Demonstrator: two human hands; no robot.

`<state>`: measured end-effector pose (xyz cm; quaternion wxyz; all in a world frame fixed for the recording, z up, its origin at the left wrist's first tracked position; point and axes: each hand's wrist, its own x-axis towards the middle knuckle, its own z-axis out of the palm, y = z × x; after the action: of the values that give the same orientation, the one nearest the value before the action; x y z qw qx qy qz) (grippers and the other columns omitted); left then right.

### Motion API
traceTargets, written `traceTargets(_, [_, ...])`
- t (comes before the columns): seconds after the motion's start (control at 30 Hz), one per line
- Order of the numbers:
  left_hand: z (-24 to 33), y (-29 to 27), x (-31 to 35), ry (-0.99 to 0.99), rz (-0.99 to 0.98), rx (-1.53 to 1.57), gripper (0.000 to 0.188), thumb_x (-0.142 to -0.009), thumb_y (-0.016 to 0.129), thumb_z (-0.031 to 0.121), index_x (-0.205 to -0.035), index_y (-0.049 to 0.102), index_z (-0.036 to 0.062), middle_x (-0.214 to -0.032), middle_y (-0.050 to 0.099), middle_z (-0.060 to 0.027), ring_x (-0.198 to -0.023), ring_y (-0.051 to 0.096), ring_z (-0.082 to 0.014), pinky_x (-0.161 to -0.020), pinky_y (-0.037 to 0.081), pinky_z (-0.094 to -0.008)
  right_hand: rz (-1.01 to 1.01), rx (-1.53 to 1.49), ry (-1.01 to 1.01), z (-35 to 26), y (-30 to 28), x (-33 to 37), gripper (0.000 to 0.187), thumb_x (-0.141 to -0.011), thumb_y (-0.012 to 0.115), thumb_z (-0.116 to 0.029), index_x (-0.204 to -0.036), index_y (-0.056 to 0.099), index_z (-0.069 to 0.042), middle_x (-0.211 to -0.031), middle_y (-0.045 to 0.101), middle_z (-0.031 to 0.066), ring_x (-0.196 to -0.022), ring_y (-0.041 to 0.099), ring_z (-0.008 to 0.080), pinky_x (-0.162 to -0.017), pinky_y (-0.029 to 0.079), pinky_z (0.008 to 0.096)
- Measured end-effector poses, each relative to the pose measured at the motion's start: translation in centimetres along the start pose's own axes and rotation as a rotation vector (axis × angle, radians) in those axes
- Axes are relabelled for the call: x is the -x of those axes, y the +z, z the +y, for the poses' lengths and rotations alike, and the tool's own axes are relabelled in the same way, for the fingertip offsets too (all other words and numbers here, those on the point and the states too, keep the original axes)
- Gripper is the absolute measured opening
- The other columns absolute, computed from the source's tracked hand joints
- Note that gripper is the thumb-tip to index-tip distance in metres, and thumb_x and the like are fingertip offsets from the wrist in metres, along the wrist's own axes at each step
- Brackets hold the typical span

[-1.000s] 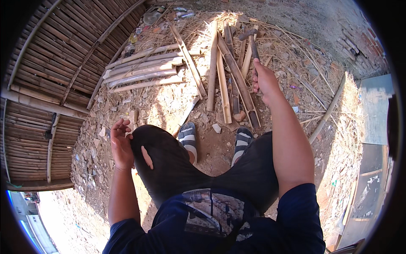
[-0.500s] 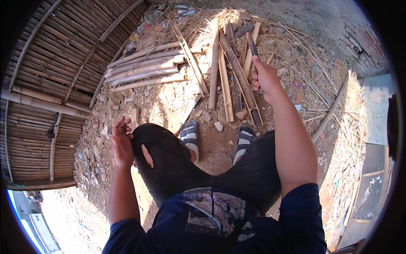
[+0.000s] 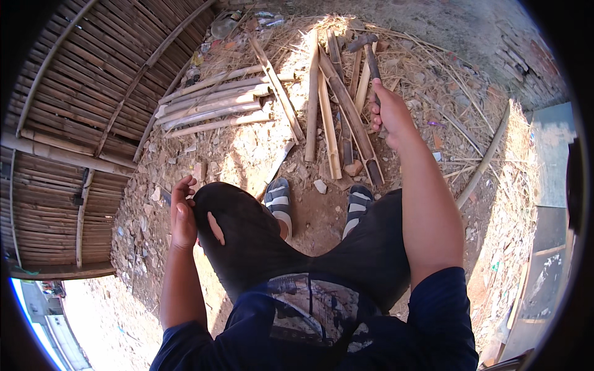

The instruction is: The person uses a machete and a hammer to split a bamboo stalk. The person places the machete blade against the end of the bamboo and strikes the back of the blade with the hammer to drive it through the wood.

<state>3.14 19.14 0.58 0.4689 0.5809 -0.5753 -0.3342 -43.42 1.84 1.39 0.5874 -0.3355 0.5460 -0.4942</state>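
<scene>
Hammer (image 3: 372, 60) is up and out in front, well past the knees, metal end away from the body. Right hand (image 3: 392, 116) is wrapped around the handle, fingers curled tight on it. In view, the hammer head overlaps the far ends of some split bamboo pieces (image 3: 351, 111), but I honestly can't tell if it's touching them. Those pieces fan out roughly lengthwise on the ground, a few with the hollow side facing up.

Left hand (image 3: 183, 213) is just beside the left knee, fingers apart and half curled. Can't tell if it's brushing the dark trousers (image 3: 250, 229), which have a rip at that knee.

Left of the fan there's a row of bamboo poles (image 3: 210, 106) lying crosswise, with one split length (image 3: 276, 89) slanting by their right ends. Striped sandals (image 3: 277, 195) on the feet, pale stone (image 3: 320, 185) between them. Further out: straw and rubble all over, a bamboo-slat wall (image 3: 93, 62) on the left, a rough grey wall (image 3: 445, 37) up top.
</scene>
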Motion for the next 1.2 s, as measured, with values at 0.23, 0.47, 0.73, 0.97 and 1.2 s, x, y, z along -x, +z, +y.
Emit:
traceTargets(0.23, [2.0, 0.0, 0.6, -0.041, -0.13, 0.076, 0.114, -0.077, 0.055, 0.09, -0.149, 0.043, 0.0031, -0.129, 0.049, -0.0017, -0.099, 0.039, -0.0107, -0.091, 0.032, -0.0271, -0.023, 0.033, -0.007, -0.1, -1.0, 0.6, 0.045, -0.104, 0.053, -0.051, -0.081, 0.051, -0.013, -0.064, 0.044, -0.005, -0.052, 0.04, 0.0096, -0.053, 0.038, 0.0293])
traceTargets(0.47, [2.2, 0.8, 0.4, -0.041, -0.117, 0.013, 0.112, -0.078, 0.057, 0.087, -0.148, 0.043, -0.0001, -0.128, 0.049, -0.0022, -0.098, 0.037, -0.0103, -0.087, 0.031, -0.0248, -0.02, 0.014, 0.007, 0.2, -0.5, -0.1, 0.045, -0.104, 0.054, -0.051, -0.082, 0.051, -0.012, -0.065, 0.044, -0.0046, -0.052, 0.041, 0.0097, -0.053, 0.038, 0.0295])
traceTargets(0.73, [0.9, 0.2, -1.6, -0.059, -0.099, 0.174, 0.104, -0.086, 0.051, 0.084, -0.149, 0.043, 0.0019, -0.125, 0.051, -0.0029, -0.091, 0.039, -0.01, -0.083, 0.033, -0.0252, -0.062, 0.005, 0.016, 0.4, -0.4, 0.5, 0.044, -0.104, 0.055, -0.049, -0.084, 0.052, -0.01, -0.066, 0.044, -0.004, -0.052, 0.041, 0.0099, -0.051, 0.037, 0.0293])
traceTargets(0.97, [6.6, 3.4, 0.6, -0.159, -0.418, -0.028, 0.062, -0.085, 0.082, 0.044, -0.128, 0.058, 0.0054, -0.113, 0.056, -0.0028, -0.097, 0.051, -0.0126, -0.082, 0.044, -0.0282, -0.013, 0.06, 0.003, 1.4, -0.2, -0.7, 0.041, -0.103, 0.058, -0.05, -0.085, 0.051, -0.013, -0.063, 0.043, -0.0065, -0.05, 0.04, 0.0072, -0.049, 0.035, 0.0272])
traceTargets(1.2, [18.5, 23.0, 2.6, 0.75, -1.065, 0.074, 0.035, -0.086, 0.08, 0.027, -0.106, 0.064, 0.0038, -0.104, 0.06, -0.0142, -0.098, 0.061, -0.0345, -0.085, 0.05, -0.0442, 0.134, 0.522, 0.085, 5.6, -1.8, -4.9, 0.051, -0.099, 0.061, -0.052, -0.084, 0.058, -0.004, -0.064, 0.053, 0.0031, -0.05, 0.051, 0.0161, -0.048, 0.042, 0.0353])
